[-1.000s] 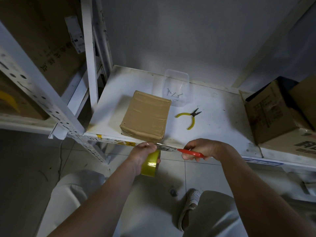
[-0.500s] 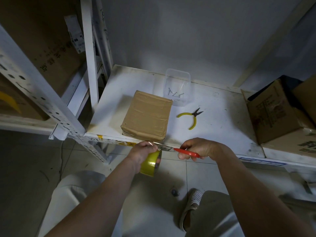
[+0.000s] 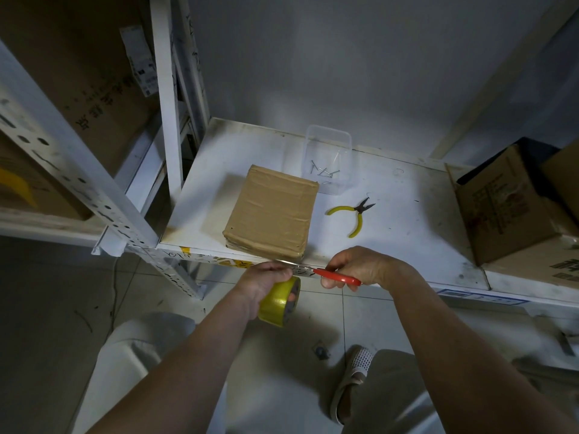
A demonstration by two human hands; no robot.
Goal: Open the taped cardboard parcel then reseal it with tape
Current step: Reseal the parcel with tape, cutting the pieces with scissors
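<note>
A brown cardboard parcel (image 3: 271, 211), wrapped in tape, lies flat on the white shelf (image 3: 401, 233) near its front edge. Just below that edge my left hand (image 3: 266, 281) grips a yellow tape roll (image 3: 279, 303), fingers through its core. My right hand (image 3: 363, 267) holds red-handled scissors (image 3: 340, 275), whose metal blades point left toward the left hand's fingertips. The blade tips lie close to the roll's top; whether a strip of tape runs between them I cannot tell.
Yellow-handled pliers (image 3: 355, 214) lie right of the parcel. A clear plastic tub (image 3: 327, 159) with several nails stands behind it. Open cardboard boxes (image 3: 501, 205) fill the shelf's right end. White shelf uprights (image 3: 164, 89) rise at left. My knees and a sandal (image 3: 352, 380) are below.
Both hands drifted slightly left along the shelf's front edge, and the scissor blades closed in on the tape roll. The parcel has not moved.
</note>
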